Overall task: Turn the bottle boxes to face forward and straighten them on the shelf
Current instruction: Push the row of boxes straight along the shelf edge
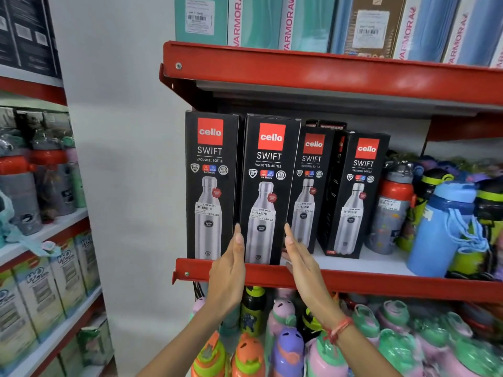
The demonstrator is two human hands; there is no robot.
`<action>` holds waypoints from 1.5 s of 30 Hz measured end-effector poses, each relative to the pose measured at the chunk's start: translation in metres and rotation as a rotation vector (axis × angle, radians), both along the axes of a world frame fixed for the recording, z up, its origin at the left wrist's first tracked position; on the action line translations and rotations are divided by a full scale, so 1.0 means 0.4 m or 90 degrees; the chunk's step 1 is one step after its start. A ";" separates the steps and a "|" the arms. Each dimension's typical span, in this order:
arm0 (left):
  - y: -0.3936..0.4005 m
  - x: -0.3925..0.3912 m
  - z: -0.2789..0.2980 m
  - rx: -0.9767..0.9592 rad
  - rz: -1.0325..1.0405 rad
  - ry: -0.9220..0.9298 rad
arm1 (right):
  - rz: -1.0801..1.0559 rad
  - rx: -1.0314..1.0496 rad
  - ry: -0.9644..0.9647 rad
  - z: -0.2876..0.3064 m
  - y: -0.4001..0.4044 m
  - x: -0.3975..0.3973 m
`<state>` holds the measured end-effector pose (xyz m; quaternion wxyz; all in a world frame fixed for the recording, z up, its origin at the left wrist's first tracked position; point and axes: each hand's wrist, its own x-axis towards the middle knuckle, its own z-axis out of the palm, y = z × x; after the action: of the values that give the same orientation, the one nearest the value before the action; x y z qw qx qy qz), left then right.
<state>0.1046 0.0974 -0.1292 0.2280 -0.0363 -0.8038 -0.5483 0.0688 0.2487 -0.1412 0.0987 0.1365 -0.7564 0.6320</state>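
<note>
Four black bottle boxes stand on the white shelf behind its red front lip (353,281). The first box (209,159) and the second box (268,164) face forward at the front edge. Set further back is the third box (310,170). The fourth box (359,186) is turned a little, so its dark left side shows. My left hand (231,268) lies flat against the second box's lower left edge. My right hand (299,262) lies flat against its lower right edge. The box is held between both palms, fingers straight.
Loose bottles, one with a red cap (392,208) and a blue one (446,229), crowd the shelf right of the boxes. Teal and blue boxes (294,23) fill the shelf above. Colourful children's bottles (285,346) stand below. Another stocked shelf unit (40,213) is at the left.
</note>
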 end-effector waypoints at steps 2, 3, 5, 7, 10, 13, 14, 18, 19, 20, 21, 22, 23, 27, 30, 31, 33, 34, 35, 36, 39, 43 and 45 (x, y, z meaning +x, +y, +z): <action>0.001 0.006 0.000 -0.001 0.007 -0.004 | 0.001 0.003 0.008 -0.002 0.001 0.005; 0.002 0.007 0.000 -0.004 0.010 -0.008 | 0.001 0.008 0.010 -0.003 0.002 0.007; 0.006 0.011 0.003 -0.003 0.008 -0.010 | 0.003 0.016 0.016 -0.004 0.006 0.007; 0.010 0.010 0.003 0.011 -0.001 -0.003 | 0.010 0.017 0.020 -0.004 0.016 0.001; 0.029 -0.006 -0.023 -0.012 0.055 0.023 | -0.005 0.010 0.031 -0.008 0.039 -0.017; 0.082 0.000 -0.037 -0.108 0.109 0.165 | -0.073 -0.029 0.051 -0.008 0.077 -0.039; 0.106 0.001 -0.032 -0.125 0.076 0.205 | -0.096 -0.040 0.049 -0.005 0.093 -0.048; 0.219 -0.027 -0.004 -0.078 -0.172 0.110 | -0.103 -0.035 -0.004 0.014 0.153 -0.090; 0.244 -0.045 0.000 -0.051 -0.198 0.047 | -0.087 -0.029 -0.027 0.019 0.162 -0.099; 0.265 -0.063 0.001 -0.029 -0.202 -0.007 | -0.072 -0.025 -0.048 0.023 0.168 -0.107; 0.282 -0.079 0.005 -0.008 -0.192 -0.042 | -0.063 -0.023 -0.061 0.026 0.172 -0.114; 0.293 -0.094 0.009 0.019 -0.169 -0.059 | -0.059 -0.023 -0.072 0.029 0.175 -0.121; 0.300 -0.109 0.013 0.050 -0.144 -0.064 | -0.053 -0.025 -0.083 0.034 0.177 -0.124; 0.313 -0.149 0.040 0.112 -0.091 -0.120 | -0.025 -0.041 -0.121 0.043 0.185 -0.145; 0.320 -0.158 0.049 0.068 -0.080 -0.149 | -0.015 -0.027 -0.130 0.045 0.192 -0.153; 0.319 -0.157 0.051 0.050 -0.076 -0.154 | -0.016 -0.017 -0.126 0.047 0.192 -0.150; 0.315 -0.152 0.052 0.024 -0.072 -0.165 | -0.021 0.005 -0.111 0.046 0.196 -0.143; 0.313 -0.148 0.052 0.014 -0.074 -0.174 | -0.023 0.016 -0.103 0.043 0.199 -0.138; 0.311 -0.144 0.052 0.002 -0.076 -0.181 | -0.024 0.026 -0.095 0.038 0.204 -0.131; 0.309 -0.137 0.051 -0.013 -0.080 -0.189 | -0.025 0.035 -0.087 0.032 0.209 -0.123; 0.299 -0.105 0.051 -0.071 -0.102 -0.215 | -0.028 0.056 -0.064 0.016 0.229 -0.092; 0.281 -0.056 0.063 -0.096 -0.138 -0.240 | -0.037 0.099 -0.053 0.011 0.250 -0.050; 0.276 -0.037 0.064 -0.098 -0.148 -0.244 | -0.037 0.100 -0.050 0.012 0.256 -0.035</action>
<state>0.0896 0.2077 -0.1036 0.0032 -0.0409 -0.8622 -0.5049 0.0550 0.3512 -0.1364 0.0762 0.0971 -0.8108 0.5722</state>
